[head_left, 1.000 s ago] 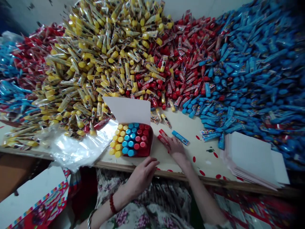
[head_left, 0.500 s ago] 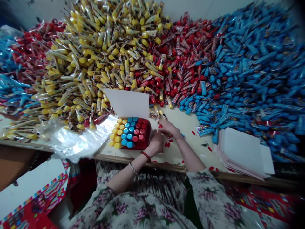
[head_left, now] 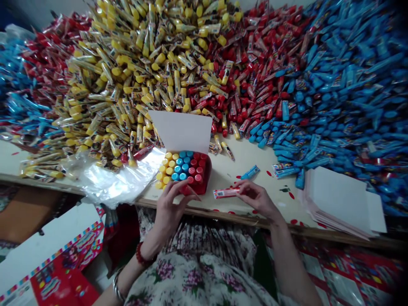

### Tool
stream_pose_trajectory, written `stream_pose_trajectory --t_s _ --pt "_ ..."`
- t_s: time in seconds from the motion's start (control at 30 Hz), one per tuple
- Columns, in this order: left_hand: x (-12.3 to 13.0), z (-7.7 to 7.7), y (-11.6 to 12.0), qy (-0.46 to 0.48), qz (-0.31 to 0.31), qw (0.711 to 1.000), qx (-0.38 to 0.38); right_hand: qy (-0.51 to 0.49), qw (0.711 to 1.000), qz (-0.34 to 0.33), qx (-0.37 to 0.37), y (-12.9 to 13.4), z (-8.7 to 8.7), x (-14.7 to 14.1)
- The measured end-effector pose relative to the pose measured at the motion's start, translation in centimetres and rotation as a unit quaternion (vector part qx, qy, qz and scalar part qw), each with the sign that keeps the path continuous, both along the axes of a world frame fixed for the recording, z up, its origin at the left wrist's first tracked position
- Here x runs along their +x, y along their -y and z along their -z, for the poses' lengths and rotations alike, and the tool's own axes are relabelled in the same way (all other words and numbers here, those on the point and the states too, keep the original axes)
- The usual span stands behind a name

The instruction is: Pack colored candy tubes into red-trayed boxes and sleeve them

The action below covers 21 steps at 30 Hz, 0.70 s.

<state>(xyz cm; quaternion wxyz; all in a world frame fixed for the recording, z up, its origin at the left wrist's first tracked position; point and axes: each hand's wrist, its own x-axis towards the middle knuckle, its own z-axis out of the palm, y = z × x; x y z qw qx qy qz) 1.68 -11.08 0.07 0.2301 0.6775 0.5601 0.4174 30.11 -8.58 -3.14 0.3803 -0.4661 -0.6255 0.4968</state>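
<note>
Right hand (head_left: 259, 199) pinches a slim red-wrapped tube (head_left: 226, 193), and a loose grip could drop it; the open left hand (head_left: 170, 208) could jostle the glossy red box (head_left: 206, 175).

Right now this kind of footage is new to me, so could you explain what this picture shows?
This is one view from a camera worn on a person's head, looking down at their own bare hands; no machine is involved. Their right hand pinches a red-wrapped tube. Their left hand sits at the front edge of an open box packed with rows of yellow-, blue- and red-capped tubes. On the table behind lie a yellow heap, a red heap and a blue heap of wrapped tubes. A plastic bag lies to the left, a stack of white cards to the right.
</note>
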Motion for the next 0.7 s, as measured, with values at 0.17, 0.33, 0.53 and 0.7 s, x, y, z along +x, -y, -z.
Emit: stream_pose_trajectory --t_s 0.17,0.33,0.53,0.7 --pt "-0.5 0.5 -0.4 -0.056 -0.076 0.995 0.038 0.068 0.987 -0.097 0.104 -1.7 -0.8 -5.9" --pt "0.5 2.3 -0.9 -0.073 -0.051 0.995 0.05 0.165 0.961 -0.164 0.151 -3.9 -1.4 -8.2" --pt "-0.6 2.2 -0.7 -0.098 0.012 0.995 -0.033 0.29 0.933 -0.163 0.137 -3.9 -2.2 -6.7" --pt "-1.3 1.7 -0.4 -0.151 0.033 0.985 -0.07 0.337 0.93 -0.072 0.126 -2.7 -1.5 -5.4"
